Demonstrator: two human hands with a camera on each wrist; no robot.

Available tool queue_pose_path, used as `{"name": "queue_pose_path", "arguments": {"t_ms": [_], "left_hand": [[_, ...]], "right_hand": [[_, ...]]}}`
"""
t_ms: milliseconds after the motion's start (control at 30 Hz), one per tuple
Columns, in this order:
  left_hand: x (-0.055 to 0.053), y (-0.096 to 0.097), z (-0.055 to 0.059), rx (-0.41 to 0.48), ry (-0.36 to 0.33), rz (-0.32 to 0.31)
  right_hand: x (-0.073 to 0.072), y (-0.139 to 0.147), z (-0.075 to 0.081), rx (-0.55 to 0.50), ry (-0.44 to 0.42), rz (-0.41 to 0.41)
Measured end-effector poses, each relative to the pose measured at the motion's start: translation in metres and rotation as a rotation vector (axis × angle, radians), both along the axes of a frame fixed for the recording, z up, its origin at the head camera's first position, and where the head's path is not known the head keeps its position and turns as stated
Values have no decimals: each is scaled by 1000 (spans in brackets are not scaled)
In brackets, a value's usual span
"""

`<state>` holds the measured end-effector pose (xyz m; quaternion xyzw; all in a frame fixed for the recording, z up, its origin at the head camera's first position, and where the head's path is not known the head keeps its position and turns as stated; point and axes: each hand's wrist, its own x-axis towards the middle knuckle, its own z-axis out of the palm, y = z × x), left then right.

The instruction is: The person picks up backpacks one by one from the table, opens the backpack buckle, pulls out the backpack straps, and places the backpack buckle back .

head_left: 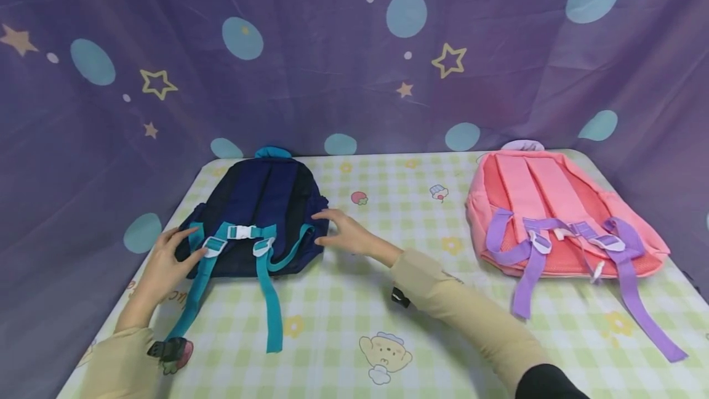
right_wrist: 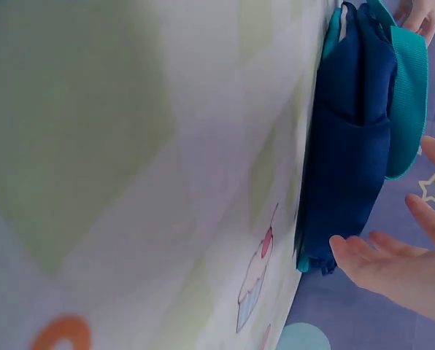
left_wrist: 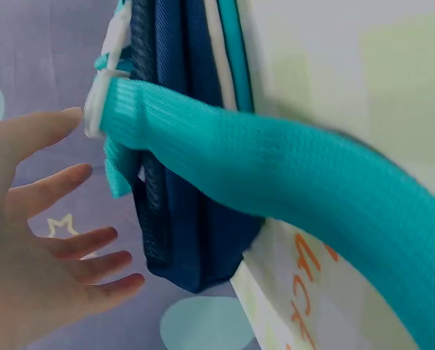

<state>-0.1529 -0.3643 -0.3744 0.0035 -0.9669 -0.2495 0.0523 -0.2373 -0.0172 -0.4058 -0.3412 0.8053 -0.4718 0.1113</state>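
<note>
A dark navy backpack (head_left: pixel 249 196) lies strap side up at the left of the table. Its teal straps (head_left: pixel 272 313) hang over the near edge, and a white buckle (head_left: pixel 241 232) joins the cross strap. My left hand (head_left: pixel 168 263) is at the bag's left side, fingers spread. In the left wrist view its thumb is close to a white strap adjuster (left_wrist: pixel 97 106); whether they touch I cannot tell. By the right side my right hand (head_left: pixel 351 236) has its fingers extended and apart, fingertips close to the bag's side (right_wrist: pixel 345 182). Neither hand grips anything.
To the right lies a pink backpack (head_left: pixel 554 202) with purple straps (head_left: pixel 637 300) trailing toward the near edge. A green checked cloth (head_left: pixel 332 300) with printed cartoons covers the table. Behind it hangs a purple curtain (head_left: pixel 332 91) with stars and blue ovals.
</note>
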Motion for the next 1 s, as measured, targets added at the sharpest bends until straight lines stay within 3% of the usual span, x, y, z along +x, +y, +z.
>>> {"name": "queue_pose_path", "arguments": {"t_ms": [400, 1000], "left_hand": [[-4, -11, -5, -6, -129, 30], [-10, -23, -11, 16, -140, -9]], "right_hand": [[-1, -14, -1, 81, -5, -15], [-1, -20, 2, 179, -26, -48]]}}
